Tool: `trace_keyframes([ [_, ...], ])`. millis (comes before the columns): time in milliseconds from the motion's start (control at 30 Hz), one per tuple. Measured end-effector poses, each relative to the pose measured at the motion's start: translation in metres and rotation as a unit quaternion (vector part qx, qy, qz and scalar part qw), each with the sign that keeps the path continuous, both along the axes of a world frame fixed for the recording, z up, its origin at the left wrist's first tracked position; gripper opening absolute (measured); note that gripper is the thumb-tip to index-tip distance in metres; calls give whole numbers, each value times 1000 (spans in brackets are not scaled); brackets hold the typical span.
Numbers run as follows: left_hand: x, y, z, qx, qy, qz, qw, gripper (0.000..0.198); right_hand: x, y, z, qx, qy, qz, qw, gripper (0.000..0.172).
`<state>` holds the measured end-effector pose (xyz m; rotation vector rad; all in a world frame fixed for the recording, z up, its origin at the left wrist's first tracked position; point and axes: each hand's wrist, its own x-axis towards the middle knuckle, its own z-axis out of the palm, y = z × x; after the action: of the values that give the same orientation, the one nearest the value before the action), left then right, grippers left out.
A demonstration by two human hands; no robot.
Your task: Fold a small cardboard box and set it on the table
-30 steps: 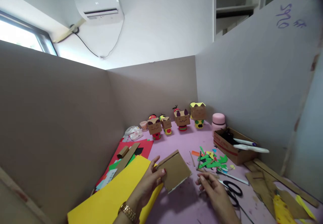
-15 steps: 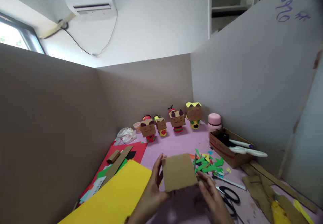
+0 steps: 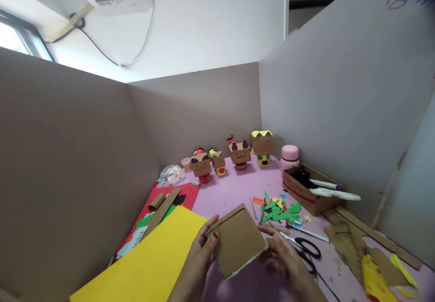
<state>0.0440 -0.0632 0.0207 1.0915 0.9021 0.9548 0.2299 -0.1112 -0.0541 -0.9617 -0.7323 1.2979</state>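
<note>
A cardboard square (image 3: pixel 239 244) hangs tilted over the near part of the purple table (image 3: pixel 234 187), and I take it as the centre of the clock, with twelve pointing away from the person. At nine o'clock the left hand (image 3: pixel 201 255) has it pinched, thumb on the upper face and fingers closed round the edge. At three the right hand (image 3: pixel 285 257) is loosely curled, fingertips up against the square's corner; I can't tell whether they grip it or only touch. Just past that hand, also at three, lie black-handled scissors (image 3: pixel 300 242). Green paper scraps (image 3: pixel 284 212) are strewn at two, with an open box (image 3: pixel 307 196) of pens beyond them and a pink bottle (image 3: pixel 290 153) behind that. Box-headed figures (image 3: pixel 240 156) stand in a row between eleven and one, while a yellow sheet (image 3: pixel 149 255) spreads out at nine.
</note>
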Motion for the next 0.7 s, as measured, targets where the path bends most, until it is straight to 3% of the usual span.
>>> trace_keyframes([
  [167, -1, -1, -11, -23, 11, 29, 999, 72, -4, -5, 1, 4, -46, -5, 999, 60],
  [300, -2, 11, -15, 59, 50, 30, 997, 71, -6, -2, -2, -1, -74, -19, 997, 59],
  [433, -10, 55, -6, 148, 89, 67, 983, 75, -1, 6, -12, -7, -92, -28, 995, 61],
  [533, -11, 94, -5, 178, 89, 48, 979, 75, 1, 10, -21, -15, -106, -6, 994, 61],
  [700, 0, 125, -30, 200, 117, -11, 973, 74, -3, 9, -32, -22, -88, 45, 995, 60],
])
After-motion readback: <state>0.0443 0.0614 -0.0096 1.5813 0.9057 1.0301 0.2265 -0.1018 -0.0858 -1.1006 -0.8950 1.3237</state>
